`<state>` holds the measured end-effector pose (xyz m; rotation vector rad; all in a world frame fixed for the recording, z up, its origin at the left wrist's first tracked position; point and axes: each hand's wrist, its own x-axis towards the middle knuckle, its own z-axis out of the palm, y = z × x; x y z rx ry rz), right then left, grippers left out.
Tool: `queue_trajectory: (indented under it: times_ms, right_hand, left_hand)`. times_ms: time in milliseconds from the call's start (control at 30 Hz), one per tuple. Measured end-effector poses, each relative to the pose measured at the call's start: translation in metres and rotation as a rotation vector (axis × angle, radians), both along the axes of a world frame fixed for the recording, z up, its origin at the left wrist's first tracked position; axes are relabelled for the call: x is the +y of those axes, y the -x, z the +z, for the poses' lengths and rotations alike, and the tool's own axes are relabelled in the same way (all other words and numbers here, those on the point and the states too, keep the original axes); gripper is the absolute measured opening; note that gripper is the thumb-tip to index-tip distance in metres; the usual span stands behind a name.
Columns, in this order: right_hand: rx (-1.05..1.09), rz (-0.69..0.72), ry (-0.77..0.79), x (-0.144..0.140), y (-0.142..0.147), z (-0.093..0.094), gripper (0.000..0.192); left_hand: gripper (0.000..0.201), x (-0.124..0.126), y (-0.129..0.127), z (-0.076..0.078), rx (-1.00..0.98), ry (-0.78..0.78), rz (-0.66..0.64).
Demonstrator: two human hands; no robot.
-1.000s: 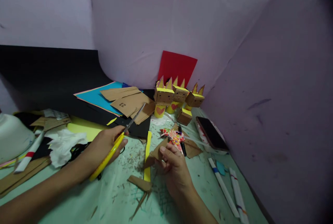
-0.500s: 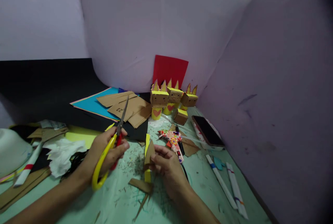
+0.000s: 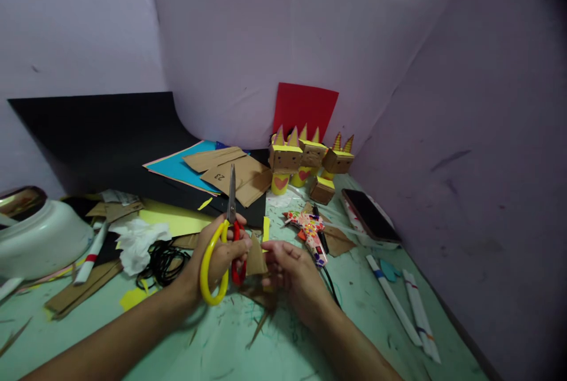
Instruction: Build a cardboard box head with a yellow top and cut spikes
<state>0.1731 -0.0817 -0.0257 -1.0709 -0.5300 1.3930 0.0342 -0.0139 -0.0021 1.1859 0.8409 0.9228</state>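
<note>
My left hand (image 3: 224, 251) is closed round a pair of scissors (image 3: 215, 263) with one yellow and one red handle, blades pointing up and away. A small tapered piece of brown cardboard (image 3: 256, 257) stands between my two hands. Against its left edge rest my left thumb and fingertips, while the curled fingers of my right hand (image 3: 286, 266) pinch at its right edge. Beneath and behind it lies a yellow paper strip (image 3: 266, 228), partly hidden. Cardboard scraps (image 3: 259, 295) lie on the table just below the hands.
Box-headed cardboard figures (image 3: 286, 159) stand at the back before a red sheet (image 3: 305, 106). A patterned glue gun (image 3: 312, 233), a phone (image 3: 370, 215) and white markers (image 3: 394, 301) lie right. Cardboard sheets (image 3: 239, 174), black cord (image 3: 163, 263), crumpled tissue (image 3: 142, 242) and a white pot (image 3: 48, 239) are left.
My left hand has brought the scissors rightward, its fingertips now at the cardboard piece. The piece has turned and broadened in view. The whole view has shifted, showing more of the left side.
</note>
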Motion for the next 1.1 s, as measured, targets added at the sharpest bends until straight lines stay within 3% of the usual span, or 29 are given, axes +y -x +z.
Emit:
queue_trajectory:
  times_ms: [167,400,533,633,700,800,933,1000,1100]
  right_hand:
    - [0.042,-0.06,0.028,0.001,-0.006,0.008,0.038]
    - [-0.088,0.08,0.022,-0.005,0.005,0.011,0.036]
    - [-0.098,-0.082,0.003,-0.003,0.001,0.011,0.019]
    - [-0.052,-0.241,-0.044,-0.001,-0.01,0.018,0.011]
    - [-0.023,-0.303,-0.067,-0.001,-0.017,0.025,0.014]
    - [0.017,-0.367,-0.075,-0.002,-0.023,0.032,0.021]
    - [0.007,-0.383,-0.046,-0.003,-0.021,0.031,0.025]
    - [-0.03,-0.381,-0.033,-0.002,-0.019,0.027,0.027]
    - [-0.069,-0.377,-0.015,0.0,-0.018,0.02,0.034]
  left_hand:
    - [0.042,0.004,0.001,0.005,-0.054,0.048,0.09]
    - [0.038,-0.001,-0.001,0.0,-0.042,0.025,0.037]
    - [0.039,-0.001,0.0,-0.001,-0.018,-0.002,-0.001]
    - [0.034,0.008,0.007,0.008,0.043,-0.105,0.03]
    - [0.031,0.019,0.019,0.019,0.16,-0.208,0.107]
    - [0.025,0.039,0.046,0.04,0.582,-0.5,0.294]
    - [0.032,0.059,0.083,0.061,0.813,-0.655,0.462]
    - [0.033,0.063,0.091,0.061,0.897,-0.688,0.476]
    - [0.026,0.059,0.082,0.046,1.006,-0.696,0.39]
